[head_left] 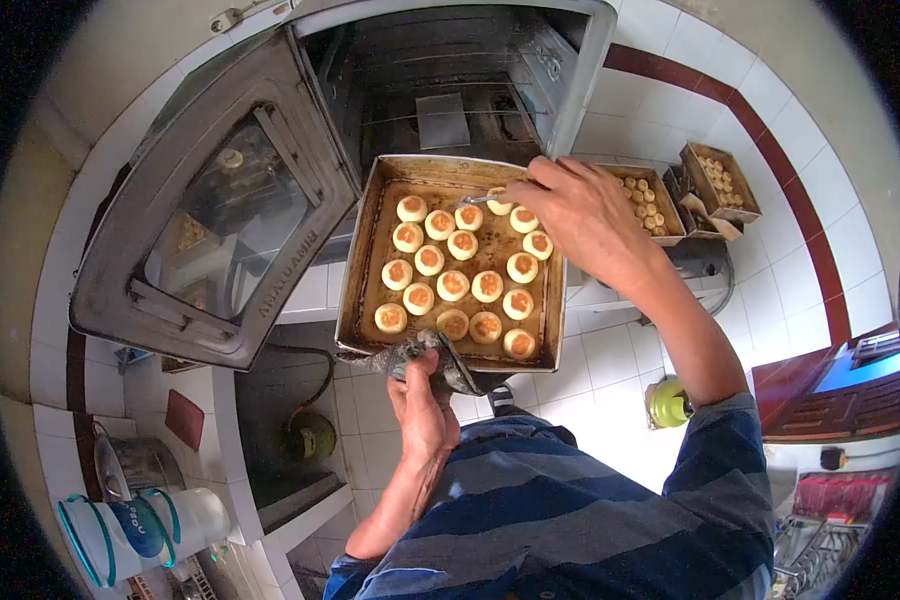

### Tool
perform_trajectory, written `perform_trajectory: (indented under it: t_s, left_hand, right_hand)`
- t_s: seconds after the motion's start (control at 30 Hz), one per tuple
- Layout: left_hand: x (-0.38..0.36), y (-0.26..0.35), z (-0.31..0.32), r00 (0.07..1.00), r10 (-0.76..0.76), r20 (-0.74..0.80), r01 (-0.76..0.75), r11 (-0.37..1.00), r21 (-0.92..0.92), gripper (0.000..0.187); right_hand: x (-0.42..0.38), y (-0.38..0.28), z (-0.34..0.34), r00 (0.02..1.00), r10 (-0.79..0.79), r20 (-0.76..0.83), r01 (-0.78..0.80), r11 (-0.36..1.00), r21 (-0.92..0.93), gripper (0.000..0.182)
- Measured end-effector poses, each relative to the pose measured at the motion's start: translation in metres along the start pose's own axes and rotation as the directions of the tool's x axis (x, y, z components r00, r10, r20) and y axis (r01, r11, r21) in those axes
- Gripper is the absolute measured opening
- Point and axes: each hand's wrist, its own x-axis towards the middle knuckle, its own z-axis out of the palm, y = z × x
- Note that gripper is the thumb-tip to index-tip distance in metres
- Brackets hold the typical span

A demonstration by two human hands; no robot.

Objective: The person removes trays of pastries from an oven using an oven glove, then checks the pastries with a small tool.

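Observation:
A square baking tray (355,270) with several round, brown-topped buns (453,286) is in front of the oven opening. My left hand (420,412) is closed around a dark, worn cloth (455,368), gripping the tray's near edge through it. Over the tray's far right corner, my right hand (585,215) is closed on a small metal utensil (480,199). Its tip reaches in among the buns near the far side; its exact kind is not clear. Part of one bun there is hidden by the hand and utensil.
The oven (440,90) stands open behind the tray, its glass-windowed door (210,220) swung out to the left. More trays of small buns (645,205) (722,180) rest at the right. Green gas cylinders (310,437) (670,402) and white buckets (110,535) are lower down.

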Motion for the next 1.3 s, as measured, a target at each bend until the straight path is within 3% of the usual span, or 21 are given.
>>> perform_trajectory:
  t_s: [0.13,0.3,0.53,0.7,0.93,1.03,1.13,1.17,1.23,1.3]
  left_hand:
    - [-0.002,0.0,0.001,0.998,-0.023,-0.065,0.023,1.0,-0.001,0.033]
    - [-0.001,-0.002,0.0,0.994,-0.015,-0.111,0.018,1.0,0.021,0.03]
    - [-0.002,0.0,0.006,0.996,0.008,-0.094,-0.007,1.0,0.007,0.03]
    - [0.0,-0.002,-0.002,1.0,0.003,-0.03,-0.003,1.0,0.008,0.031]
    - [-0.003,-0.001,0.005,0.994,-0.01,-0.112,0.012,1.0,0.018,0.033]
    - [-0.001,-0.005,0.003,0.999,0.002,-0.048,-0.003,1.0,-0.013,0.038]
    - [-0.003,-0.005,0.004,0.991,0.016,-0.132,-0.017,1.0,-0.002,0.041]
    - [-0.003,-0.004,0.003,0.995,0.009,-0.103,-0.009,1.0,-0.005,0.041]
    - [-0.003,-0.003,0.003,0.997,0.004,-0.075,-0.005,1.0,-0.01,0.042]
    - [-0.006,-0.001,0.007,0.99,-0.02,-0.136,0.02,1.0,0.003,0.042]
  right_hand:
    - [-0.001,0.001,-0.005,0.996,0.042,0.079,-0.043,0.999,0.012,0.026]
    - [-0.011,0.005,-0.01,0.999,0.017,0.044,-0.018,0.999,0.031,0.022]
    - [-0.023,0.0,-0.03,0.973,0.106,0.205,-0.119,0.991,0.052,0.017]
    - [-0.032,-0.001,-0.033,0.973,0.093,0.21,-0.111,0.991,0.076,0.016]
    - [-0.026,-0.014,-0.055,0.954,0.178,0.241,-0.21,0.971,0.112,0.015]
    - [-0.028,-0.024,-0.051,0.971,0.116,0.207,-0.165,0.958,0.235,0.013]
    - [-0.028,-0.031,-0.035,0.982,0.033,0.185,-0.072,0.976,0.207,0.013]
    - [-0.027,-0.032,-0.032,0.982,0.033,0.184,-0.071,0.976,0.206,0.013]
    - [-0.024,-0.034,-0.029,0.932,0.108,0.346,-0.164,0.977,0.136,0.016]
    - [-0.026,-0.029,-0.025,0.946,0.093,0.309,-0.14,0.981,0.134,0.017]
